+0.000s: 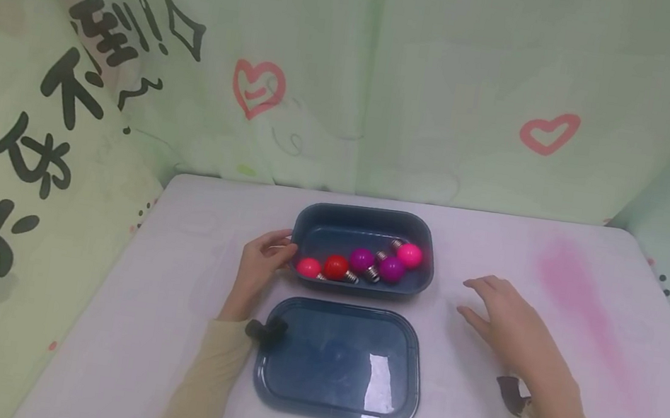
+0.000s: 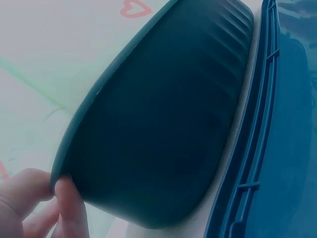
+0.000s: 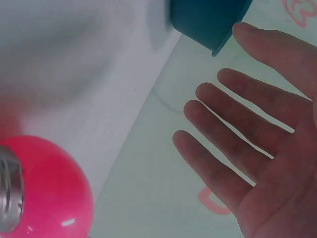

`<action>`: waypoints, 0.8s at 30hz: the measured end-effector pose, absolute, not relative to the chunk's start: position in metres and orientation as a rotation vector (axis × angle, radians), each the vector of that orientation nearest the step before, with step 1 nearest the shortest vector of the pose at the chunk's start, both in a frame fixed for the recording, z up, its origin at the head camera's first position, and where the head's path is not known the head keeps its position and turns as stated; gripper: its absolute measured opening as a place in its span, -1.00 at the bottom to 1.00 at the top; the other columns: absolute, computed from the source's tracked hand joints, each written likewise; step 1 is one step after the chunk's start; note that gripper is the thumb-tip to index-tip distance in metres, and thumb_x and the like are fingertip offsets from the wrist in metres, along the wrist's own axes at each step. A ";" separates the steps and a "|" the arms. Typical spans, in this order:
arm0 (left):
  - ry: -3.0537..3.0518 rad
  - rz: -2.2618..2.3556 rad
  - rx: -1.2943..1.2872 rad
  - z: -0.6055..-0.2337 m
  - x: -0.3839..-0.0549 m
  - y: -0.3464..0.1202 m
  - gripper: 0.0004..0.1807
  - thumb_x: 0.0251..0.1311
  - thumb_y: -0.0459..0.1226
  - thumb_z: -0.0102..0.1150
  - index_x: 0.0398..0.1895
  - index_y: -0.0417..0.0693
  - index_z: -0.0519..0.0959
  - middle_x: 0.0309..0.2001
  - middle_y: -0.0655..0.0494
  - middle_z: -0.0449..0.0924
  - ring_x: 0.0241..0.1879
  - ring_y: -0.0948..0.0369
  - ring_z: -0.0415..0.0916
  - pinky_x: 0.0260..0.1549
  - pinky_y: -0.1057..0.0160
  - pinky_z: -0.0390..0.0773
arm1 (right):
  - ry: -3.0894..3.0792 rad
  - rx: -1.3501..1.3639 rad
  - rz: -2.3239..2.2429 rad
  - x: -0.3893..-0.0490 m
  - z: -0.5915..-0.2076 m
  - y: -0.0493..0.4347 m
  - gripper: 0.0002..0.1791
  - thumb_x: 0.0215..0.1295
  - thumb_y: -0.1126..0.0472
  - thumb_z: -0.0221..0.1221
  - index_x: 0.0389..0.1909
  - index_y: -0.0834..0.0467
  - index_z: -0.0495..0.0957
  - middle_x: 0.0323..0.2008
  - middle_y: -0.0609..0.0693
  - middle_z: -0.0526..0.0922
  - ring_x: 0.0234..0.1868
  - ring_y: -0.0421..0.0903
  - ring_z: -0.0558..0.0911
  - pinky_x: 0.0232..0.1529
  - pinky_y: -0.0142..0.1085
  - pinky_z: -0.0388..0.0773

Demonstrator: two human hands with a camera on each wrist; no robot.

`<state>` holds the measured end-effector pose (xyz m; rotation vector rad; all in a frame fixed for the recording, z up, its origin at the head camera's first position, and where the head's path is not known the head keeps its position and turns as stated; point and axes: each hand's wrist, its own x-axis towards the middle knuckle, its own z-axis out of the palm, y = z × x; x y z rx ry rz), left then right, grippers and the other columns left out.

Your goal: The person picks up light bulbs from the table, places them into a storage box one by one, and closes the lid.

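A dark blue rectangular container (image 1: 340,220) lies on the table with several small light bulbs inside. Among them are a red bulb (image 1: 336,266), a purple bulb (image 1: 391,270) and a pink bulb (image 1: 410,256), all with silver screw bases. My left hand (image 1: 263,263) pinches the container's left rim between thumb and fingers, as the left wrist view also shows. To the right of the container, my right hand (image 1: 502,318) hovers with nothing in it, its fingers (image 3: 218,168) spread and nearly straight. Close to the right wrist camera is another pink bulb (image 3: 54,193), hidden in the head view.
A dark blue lid (image 1: 320,357) lies flat on the white table (image 1: 172,272) in front of the container, beside my left wrist. Pale green curtains (image 1: 425,72) with drawn hearts and lettering stand behind and at both sides. A pink smear (image 1: 580,293) colours the table's right part.
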<state>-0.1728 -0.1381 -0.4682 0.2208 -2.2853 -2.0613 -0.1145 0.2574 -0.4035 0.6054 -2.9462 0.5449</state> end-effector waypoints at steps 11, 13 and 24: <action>-2.299 -2.041 0.232 -0.467 -0.172 -0.137 -0.58 0.20 -0.32 0.35 0.14 -0.18 0.61 -0.09 -0.19 0.60 -0.26 0.27 0.65 -0.34 0.40 0.65 | -3.000 0.570 0.485 -0.112 -0.409 0.271 -0.55 0.25 0.18 0.29 0.08 0.36 0.53 0.00 0.29 0.59 0.07 0.28 0.53 0.04 0.20 0.51; -2.293 -2.048 0.230 -0.467 -0.172 -0.138 -0.58 0.20 -0.33 0.35 0.15 -0.19 0.60 -0.08 -0.21 0.60 -0.27 0.26 0.65 -0.35 0.40 0.65 | -3.024 0.552 0.479 -0.111 -0.410 0.273 -0.54 0.25 0.17 0.29 0.07 0.37 0.53 -0.01 0.31 0.58 0.05 0.29 0.54 0.03 0.20 0.51; -2.279 -2.100 0.246 -0.464 -0.174 -0.137 -0.53 0.21 -0.33 0.34 0.19 -0.26 0.56 -0.03 -0.29 0.60 -0.23 0.22 0.65 -0.33 0.42 0.66 | -3.182 0.406 0.465 -0.107 -0.420 0.287 -0.46 0.31 0.07 0.22 0.13 0.40 0.48 0.07 0.40 0.53 0.10 0.37 0.49 0.02 0.28 0.47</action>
